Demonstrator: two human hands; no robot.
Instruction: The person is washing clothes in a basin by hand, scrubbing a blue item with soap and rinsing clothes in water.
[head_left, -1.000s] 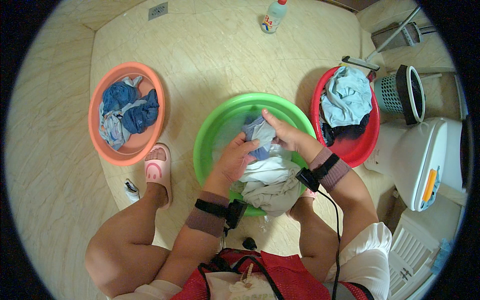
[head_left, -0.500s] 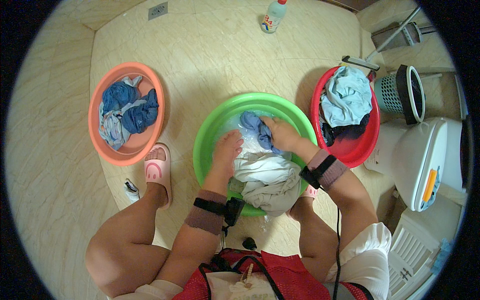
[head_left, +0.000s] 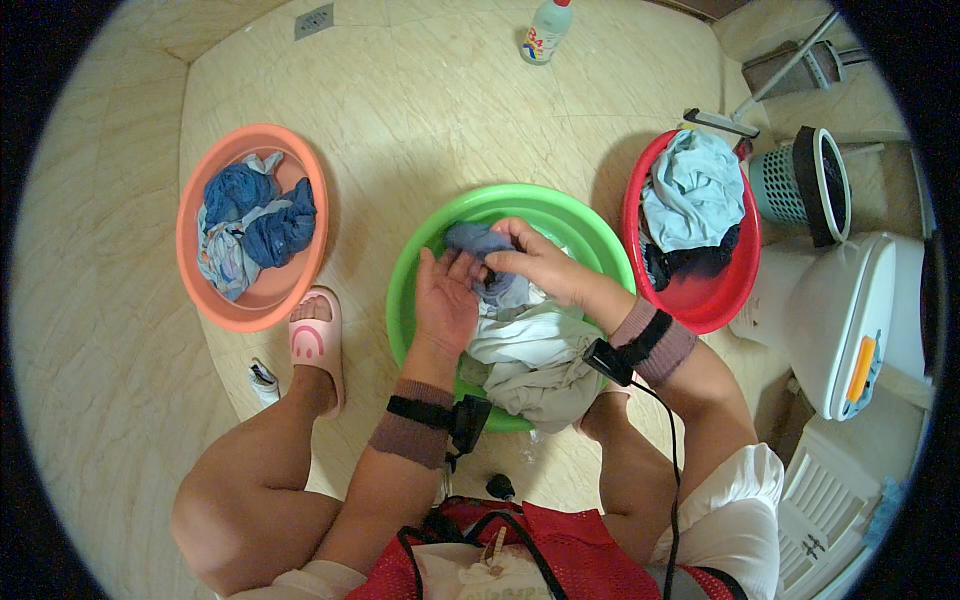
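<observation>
A green basin (head_left: 400, 270) stands on the floor in front of me, holding wet laundry. My right hand (head_left: 548, 266) is closed on a blue-grey cloth (head_left: 476, 238) over the basin's far half. Palm up, my left hand (head_left: 446, 303) lies beside that cloth, its fingers stretched toward it and touching its near edge. Closer to me, a white cloth (head_left: 530, 337) and a beige cloth (head_left: 548, 385) are heaped in the basin, the beige one resting against the near rim.
An orange basin (head_left: 187, 250) with blue clothes stands left. To the right is a red basin (head_left: 708, 312) with a pale blue cloth (head_left: 693, 190). Beyond it are a basket (head_left: 780, 187), a toilet (head_left: 835, 310) and a squeegee (head_left: 722, 124). A bottle (head_left: 543, 35) stands at the back.
My right hand has lifted the blue-grey cloth and drawn it leftward. My left hand has turned palm up, and the two hands are closer together.
</observation>
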